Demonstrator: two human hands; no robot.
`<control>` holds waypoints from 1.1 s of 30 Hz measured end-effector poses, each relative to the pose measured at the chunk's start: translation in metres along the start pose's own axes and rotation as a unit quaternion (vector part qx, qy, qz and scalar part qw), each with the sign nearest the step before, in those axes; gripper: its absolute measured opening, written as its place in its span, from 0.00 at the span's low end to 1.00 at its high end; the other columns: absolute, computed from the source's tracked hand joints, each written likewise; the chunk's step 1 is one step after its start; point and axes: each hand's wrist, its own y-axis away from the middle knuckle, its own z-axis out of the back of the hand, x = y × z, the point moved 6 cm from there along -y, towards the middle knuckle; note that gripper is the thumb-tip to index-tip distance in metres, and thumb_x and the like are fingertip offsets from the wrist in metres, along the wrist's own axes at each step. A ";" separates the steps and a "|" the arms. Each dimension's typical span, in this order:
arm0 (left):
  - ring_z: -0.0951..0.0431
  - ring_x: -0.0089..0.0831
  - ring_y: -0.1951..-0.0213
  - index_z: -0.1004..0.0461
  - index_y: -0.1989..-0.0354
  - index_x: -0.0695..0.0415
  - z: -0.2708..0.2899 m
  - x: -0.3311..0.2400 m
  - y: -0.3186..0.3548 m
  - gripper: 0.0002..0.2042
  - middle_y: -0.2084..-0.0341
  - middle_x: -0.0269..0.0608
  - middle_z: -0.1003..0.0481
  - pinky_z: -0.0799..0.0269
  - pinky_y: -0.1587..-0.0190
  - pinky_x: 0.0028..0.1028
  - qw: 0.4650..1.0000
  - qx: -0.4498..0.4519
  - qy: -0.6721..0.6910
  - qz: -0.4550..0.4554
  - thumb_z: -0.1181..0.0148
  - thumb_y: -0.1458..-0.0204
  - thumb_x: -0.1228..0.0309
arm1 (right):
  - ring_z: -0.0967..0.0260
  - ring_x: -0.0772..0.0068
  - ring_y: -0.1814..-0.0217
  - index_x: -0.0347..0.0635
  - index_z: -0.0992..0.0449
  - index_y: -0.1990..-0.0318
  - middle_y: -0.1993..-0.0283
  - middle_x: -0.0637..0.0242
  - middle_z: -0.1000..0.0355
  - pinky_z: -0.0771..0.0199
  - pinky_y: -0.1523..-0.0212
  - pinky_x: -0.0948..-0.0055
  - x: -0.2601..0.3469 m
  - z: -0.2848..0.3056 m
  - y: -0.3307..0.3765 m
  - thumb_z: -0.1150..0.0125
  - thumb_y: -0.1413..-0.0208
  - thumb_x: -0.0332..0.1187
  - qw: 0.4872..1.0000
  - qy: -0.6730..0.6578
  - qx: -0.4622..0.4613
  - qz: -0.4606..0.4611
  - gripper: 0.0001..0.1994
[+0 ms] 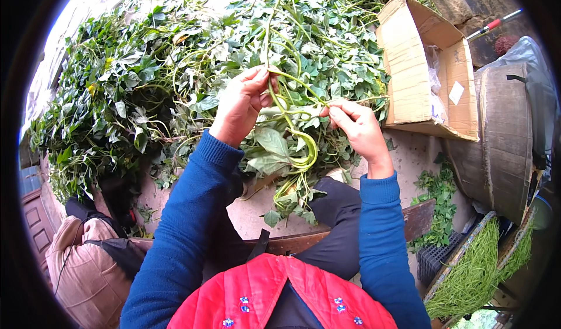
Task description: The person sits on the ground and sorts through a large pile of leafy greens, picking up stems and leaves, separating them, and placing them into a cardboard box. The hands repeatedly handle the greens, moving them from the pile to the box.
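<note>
Pinching vine stems (302, 85) in both hands (236, 105) (359, 131), far ends lost among leaves (272, 142), contents (434, 74) of cardboard box (407, 66) unclear

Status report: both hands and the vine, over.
Left hand pinching vine. Right hand pinching a stem. Leafy heap close beyond; nothing covering either hand.

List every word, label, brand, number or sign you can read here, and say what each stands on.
No readable text anywhere in view.
White patch on the cardboard box: too small and blurred to tell whether it bears print.
Red vest: blue flower decorations, no lettering visible.
</note>
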 end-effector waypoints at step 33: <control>0.39 0.21 0.75 0.33 0.60 0.59 0.011 0.001 -0.011 0.10 0.76 0.30 0.39 0.41 0.72 0.22 0.899 0.071 0.431 -0.045 0.55 0.40 0.66 | 0.34 0.80 0.62 0.41 0.22 0.59 0.67 0.73 0.30 0.33 0.60 0.79 -0.006 -0.046 -0.004 0.36 0.53 0.26 0.990 -0.046 0.089 0.098 0.12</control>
